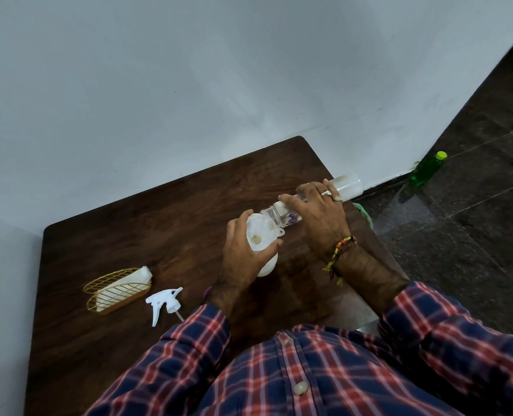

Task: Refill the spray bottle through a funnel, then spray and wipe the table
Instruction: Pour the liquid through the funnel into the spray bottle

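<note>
My left hand [243, 256] grips a white funnel [259, 235] that sits in the mouth of a white spray bottle [267, 265] standing on the dark wooden table [129, 235]. In my right hand [318, 214] is a clear plastic bottle [346, 184], tipped over with its open mouth at the funnel's rim. The white trigger spray head [165, 301] lies loose on the table to the left of my left arm.
A gold wire holder with white tissues [118, 291] stands at the table's left side. A green cloth [364, 214] shows at the right table edge behind my right hand. On the dark floor by the wall stands a green bottle [426, 169].
</note>
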`<state>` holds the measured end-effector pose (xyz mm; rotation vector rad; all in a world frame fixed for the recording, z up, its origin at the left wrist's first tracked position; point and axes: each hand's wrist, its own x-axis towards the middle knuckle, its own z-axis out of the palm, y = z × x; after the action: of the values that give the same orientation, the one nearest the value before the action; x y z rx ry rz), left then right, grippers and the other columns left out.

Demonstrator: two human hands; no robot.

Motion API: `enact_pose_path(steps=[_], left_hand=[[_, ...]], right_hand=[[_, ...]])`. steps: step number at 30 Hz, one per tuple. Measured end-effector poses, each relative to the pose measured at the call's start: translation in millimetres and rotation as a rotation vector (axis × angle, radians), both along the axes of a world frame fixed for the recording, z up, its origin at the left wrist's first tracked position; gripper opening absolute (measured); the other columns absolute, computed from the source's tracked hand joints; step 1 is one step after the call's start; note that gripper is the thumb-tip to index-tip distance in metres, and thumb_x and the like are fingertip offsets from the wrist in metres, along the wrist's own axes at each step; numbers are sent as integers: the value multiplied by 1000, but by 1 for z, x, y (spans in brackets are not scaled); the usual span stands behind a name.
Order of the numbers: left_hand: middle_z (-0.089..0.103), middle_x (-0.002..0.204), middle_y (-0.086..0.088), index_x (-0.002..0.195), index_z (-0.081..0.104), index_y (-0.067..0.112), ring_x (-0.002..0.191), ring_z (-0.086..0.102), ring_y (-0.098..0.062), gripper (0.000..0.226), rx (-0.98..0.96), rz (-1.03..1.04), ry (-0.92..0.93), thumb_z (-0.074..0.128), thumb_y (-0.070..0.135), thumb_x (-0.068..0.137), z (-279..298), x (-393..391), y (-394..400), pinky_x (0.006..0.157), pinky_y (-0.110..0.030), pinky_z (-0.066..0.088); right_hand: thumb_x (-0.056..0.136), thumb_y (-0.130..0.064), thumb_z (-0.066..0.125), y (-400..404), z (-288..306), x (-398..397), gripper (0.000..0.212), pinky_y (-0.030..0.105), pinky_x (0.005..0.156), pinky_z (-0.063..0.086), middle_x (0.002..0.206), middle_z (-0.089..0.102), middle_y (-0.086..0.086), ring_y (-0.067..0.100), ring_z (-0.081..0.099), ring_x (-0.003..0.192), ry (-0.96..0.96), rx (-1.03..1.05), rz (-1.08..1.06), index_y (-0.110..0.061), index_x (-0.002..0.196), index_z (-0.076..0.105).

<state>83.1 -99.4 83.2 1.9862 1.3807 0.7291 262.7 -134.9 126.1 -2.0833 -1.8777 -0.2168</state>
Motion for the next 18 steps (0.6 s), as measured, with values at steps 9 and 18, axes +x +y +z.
enact_pose_path(steps=[9, 18], left_hand=[[45, 133, 4, 141, 40, 26, 110, 42, -1, 89, -10, 2, -10, 78, 58, 66, 0, -1, 0, 87, -16, 37], [35, 145, -1, 149, 28, 27, 125, 40, -13, 108, -18, -14, -45, 83, 57, 62, 6, -4, 1, 98, -26, 36]], right_hand=[[69, -3, 72, -1, -5, 3, 69, 52, 111, 34, 122, 58, 8, 32, 53, 118, 204, -109, -27, -29, 131, 56], [68, -23, 82, -7, -20, 5, 71, 37, 90, 54, 121, 64, -1, 19, 62, 107, 679, 3, -52, -23, 132, 50]])
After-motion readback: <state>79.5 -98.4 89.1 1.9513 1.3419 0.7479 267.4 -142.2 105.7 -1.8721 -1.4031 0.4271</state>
